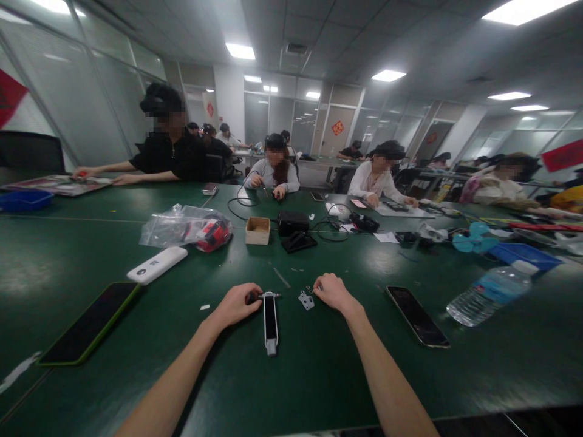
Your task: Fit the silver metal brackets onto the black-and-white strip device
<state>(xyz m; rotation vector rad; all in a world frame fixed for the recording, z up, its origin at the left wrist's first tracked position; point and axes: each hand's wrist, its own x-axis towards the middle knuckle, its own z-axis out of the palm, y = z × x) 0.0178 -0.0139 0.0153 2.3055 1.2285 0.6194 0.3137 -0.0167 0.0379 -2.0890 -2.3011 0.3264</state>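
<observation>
My left hand (pixel 239 304) is closed, its fingertips on a small dark piece at the upper end of a slim white-framed device (pixel 271 321). That device has a long black face and a grey tip, and lies lengthwise on the table. A thin rod (pixel 279 295) sticks out to the right of its top end. My right hand (pixel 336 291) rests on the table with fingers drawn together; what they pinch, if anything, is too small to make out. Beside its fingertips lie a tiny ring-like part (pixel 308 288) and a flat grey plate with holes (pixel 306 300).
A phone (pixel 418 317) and a water bottle (pixel 490 294) lie to the right. To the left are a green-edged phone (pixel 91 325) and a white oblong device (pixel 157 265). Ahead sit a plastic bag (pixel 166 227), a small open box (pixel 257 232) and a black case (pixel 293 223). Several people work across the table.
</observation>
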